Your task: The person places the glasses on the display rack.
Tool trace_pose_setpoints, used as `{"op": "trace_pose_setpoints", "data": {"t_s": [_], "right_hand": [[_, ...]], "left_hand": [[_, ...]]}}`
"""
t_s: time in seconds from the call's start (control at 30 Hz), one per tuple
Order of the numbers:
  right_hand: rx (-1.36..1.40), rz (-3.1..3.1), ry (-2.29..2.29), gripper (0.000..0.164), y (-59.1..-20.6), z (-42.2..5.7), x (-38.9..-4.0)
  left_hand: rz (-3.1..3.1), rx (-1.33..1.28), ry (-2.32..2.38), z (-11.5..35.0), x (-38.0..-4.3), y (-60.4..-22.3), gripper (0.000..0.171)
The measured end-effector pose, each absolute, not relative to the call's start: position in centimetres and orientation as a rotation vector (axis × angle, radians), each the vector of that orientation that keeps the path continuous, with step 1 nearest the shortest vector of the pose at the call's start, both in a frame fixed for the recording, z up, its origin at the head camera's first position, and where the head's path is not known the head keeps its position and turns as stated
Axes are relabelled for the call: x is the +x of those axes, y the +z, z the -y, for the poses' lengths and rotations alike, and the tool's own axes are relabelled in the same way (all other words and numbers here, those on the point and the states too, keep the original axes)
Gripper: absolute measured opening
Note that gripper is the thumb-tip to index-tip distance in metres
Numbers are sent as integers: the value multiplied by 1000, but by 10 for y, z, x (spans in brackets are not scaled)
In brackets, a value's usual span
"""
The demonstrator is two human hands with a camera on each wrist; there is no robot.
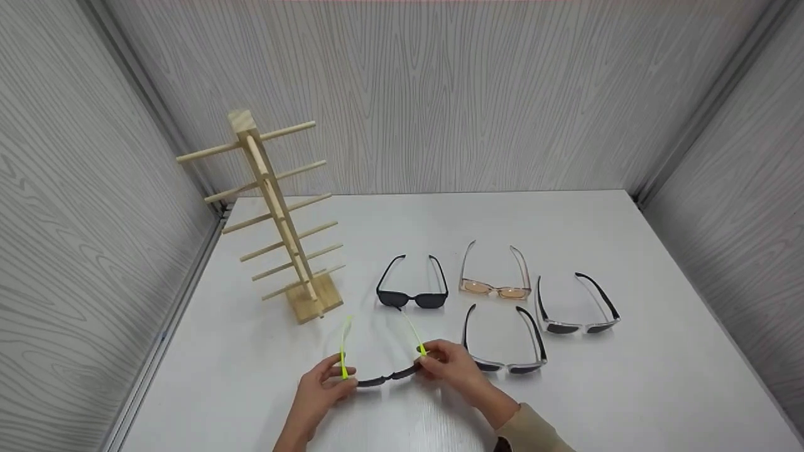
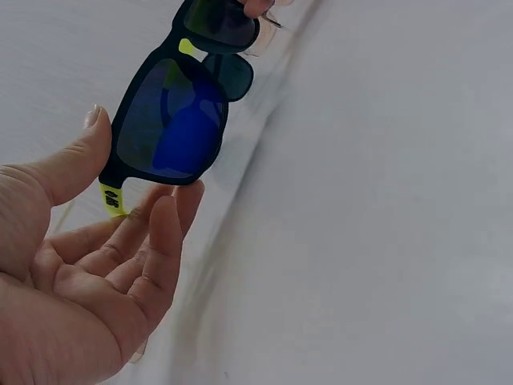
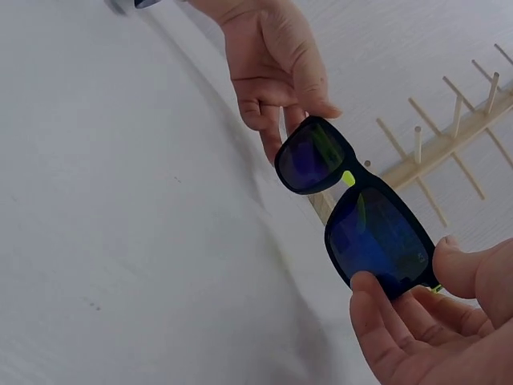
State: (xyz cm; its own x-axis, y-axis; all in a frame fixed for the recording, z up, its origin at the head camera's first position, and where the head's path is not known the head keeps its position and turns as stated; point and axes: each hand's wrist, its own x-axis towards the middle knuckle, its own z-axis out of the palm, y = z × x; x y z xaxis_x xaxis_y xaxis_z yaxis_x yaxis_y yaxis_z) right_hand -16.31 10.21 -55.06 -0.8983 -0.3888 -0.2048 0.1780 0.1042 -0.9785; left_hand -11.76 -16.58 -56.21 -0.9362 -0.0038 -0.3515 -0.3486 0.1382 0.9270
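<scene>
Both hands hold one pair of sunglasses (image 1: 405,372) with a black front, dark bluish lenses and neon yellow temples, near the front of the table. My left hand (image 1: 321,392) pinches its left hinge corner between thumb and fingers. The right hand (image 1: 455,370) grips the opposite corner the same way. Both temples are unfolded and point away from me. In the left wrist view, the left thumb lies against the frame (image 2: 172,120) edge, with the fingers behind. The right wrist view shows both hands at the two ends of the lenses (image 3: 377,241).
A wooden rack (image 1: 276,207) with several pegs stands at the left. Black sunglasses (image 1: 411,299) lie just beyond the held pair. Orange-lensed glasses (image 1: 496,290) and two clear-fronted pairs with dark temples, one nearer (image 1: 524,368) and one farther right (image 1: 581,328), lie on the white table (image 1: 659,389).
</scene>
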Motion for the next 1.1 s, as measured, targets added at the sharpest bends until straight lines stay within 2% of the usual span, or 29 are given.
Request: {"op": "trace_pose_setpoints", "data": {"t_s": [0.53,0.73,1.1], "right_hand": [[-186,-1933,-1922,33,-535,-83,-172],[-211,-1910,-1959,31,-530,-75,-178],[-190,-1906,-2017,25,-527,-52,-189]], "left_hand": [[-2208,-506,2019,167,-109,-542,75],[-2228,-598,2053,170,-106,-536,71],[-2229,-711,2109,180,-104,-532,72]]}}
